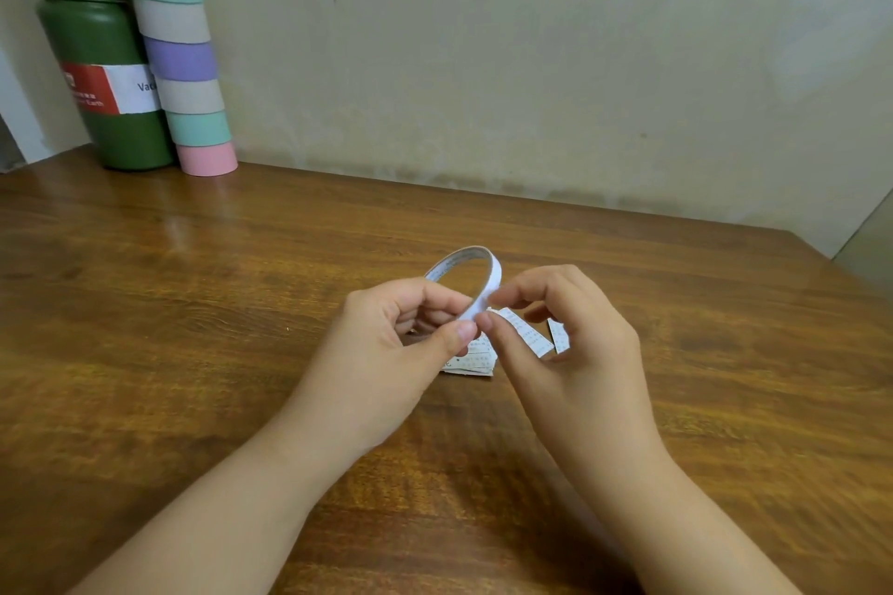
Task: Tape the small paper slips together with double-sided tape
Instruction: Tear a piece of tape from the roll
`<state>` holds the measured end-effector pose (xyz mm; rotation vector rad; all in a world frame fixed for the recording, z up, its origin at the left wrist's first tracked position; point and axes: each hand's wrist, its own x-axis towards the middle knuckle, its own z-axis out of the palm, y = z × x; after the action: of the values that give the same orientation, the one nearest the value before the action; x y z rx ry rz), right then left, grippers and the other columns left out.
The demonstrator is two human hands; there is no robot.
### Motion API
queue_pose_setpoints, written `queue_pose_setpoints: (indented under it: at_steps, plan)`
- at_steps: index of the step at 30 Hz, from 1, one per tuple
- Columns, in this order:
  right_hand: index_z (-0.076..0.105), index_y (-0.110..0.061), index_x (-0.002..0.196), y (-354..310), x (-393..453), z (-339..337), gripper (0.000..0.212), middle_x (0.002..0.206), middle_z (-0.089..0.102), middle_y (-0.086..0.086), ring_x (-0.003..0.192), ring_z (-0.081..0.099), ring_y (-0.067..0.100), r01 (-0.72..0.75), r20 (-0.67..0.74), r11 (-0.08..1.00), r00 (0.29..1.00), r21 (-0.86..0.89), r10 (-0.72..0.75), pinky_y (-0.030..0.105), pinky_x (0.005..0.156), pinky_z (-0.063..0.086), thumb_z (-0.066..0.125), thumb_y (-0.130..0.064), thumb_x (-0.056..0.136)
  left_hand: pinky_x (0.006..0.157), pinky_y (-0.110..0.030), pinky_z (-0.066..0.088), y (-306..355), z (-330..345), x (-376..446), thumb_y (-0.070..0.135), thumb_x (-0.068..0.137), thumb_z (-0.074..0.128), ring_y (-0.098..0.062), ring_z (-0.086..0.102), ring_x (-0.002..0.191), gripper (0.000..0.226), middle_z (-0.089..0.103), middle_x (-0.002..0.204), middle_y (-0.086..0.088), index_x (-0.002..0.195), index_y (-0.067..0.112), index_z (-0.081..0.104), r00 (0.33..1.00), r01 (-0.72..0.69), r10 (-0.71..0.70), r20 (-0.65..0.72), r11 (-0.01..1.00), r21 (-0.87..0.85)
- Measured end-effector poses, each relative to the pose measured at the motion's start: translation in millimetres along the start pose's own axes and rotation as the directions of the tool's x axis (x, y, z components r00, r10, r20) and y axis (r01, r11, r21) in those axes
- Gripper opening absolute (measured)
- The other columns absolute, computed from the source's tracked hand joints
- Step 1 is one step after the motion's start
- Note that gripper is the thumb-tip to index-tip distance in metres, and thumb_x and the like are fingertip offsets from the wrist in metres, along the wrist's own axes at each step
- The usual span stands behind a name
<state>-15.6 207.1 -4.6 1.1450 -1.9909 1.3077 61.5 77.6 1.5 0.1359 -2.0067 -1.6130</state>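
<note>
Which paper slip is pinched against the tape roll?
The long slip in the right hand's fingers; a shorter slip sits behind it, and others lie on the table.

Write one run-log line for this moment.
left hand: holds tape roll | right hand: pinches paper slip | more slips: on table

A brown wooden table (203, 304) with a glossy, grained top is carrying everything, its far edge running along a pale wall. At the back left corner a dark green bottle (113, 77) with a red-and-white label is standing upright, and a tall striped tube (181, 58) in purple, mint, grey and pink is leaning just beside it. Near the middle a small pile of printed paper slips (476, 360) is lying flat on the wood.
</note>
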Motion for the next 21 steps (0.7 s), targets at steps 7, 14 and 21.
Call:
queue_pose_setpoints:
  at_steps: [7, 14, 21]
  plan:
    - [0.061, -0.019, 0.082, -4.0, -0.3, -1.1, 0.010, 0.081, 0.061, -0.016, 0.080, 0.056, 0.001, -0.079, 0.018, 0.995, 0.997, 0.066, 0.078, 0.010, 0.071, 0.042, 0.069, -0.018, 0.077, 0.065, -0.017, 0.049, -3.3, 1.7, 0.8, 0.009, 0.084, 0.065, -0.006, 0.060, 0.063, 0.006, 0.066, 0.065, 0.003, 0.082, 0.014, 0.068, 0.996, 0.067, -0.065, 0.059, 0.998, -0.019]
    - [0.051, -0.030, 0.118, -6.0, 0.2, -2.7, 0.045, 0.096, 0.060, -0.013, 0.095, 0.057, 0.005, -0.140, 0.055, 0.980, 0.990, 0.139, 0.133, 0.013, 0.082, 0.043, 0.073, -0.016, 0.081, 0.068, -0.025, 0.049, -1.8, 0.6, -1.1, 0.014, 0.088, 0.062, -0.009, 0.059, 0.060, 0.005, 0.070, 0.067, 0.001, 0.084, 0.013, 0.065, 0.996, 0.068, -0.066, 0.057, 0.997, -0.035]
    - [0.068, -0.019, 0.110, 0.2, -1.6, 3.1, 0.024, 0.101, 0.057, -0.007, 0.095, 0.053, -0.002, -0.001, 0.045, 0.999, 0.999, -0.033, 0.002, 0.007, 0.080, 0.040, 0.060, -0.026, 0.088, 0.064, -0.022, 0.044, -0.3, 2.6, -2.5, 0.014, 0.088, 0.062, -0.003, 0.056, 0.057, 0.008, 0.070, 0.066, 0.001, 0.080, 0.017, 0.062, 0.996, 0.058, -0.058, 0.062, 0.998, -0.002]
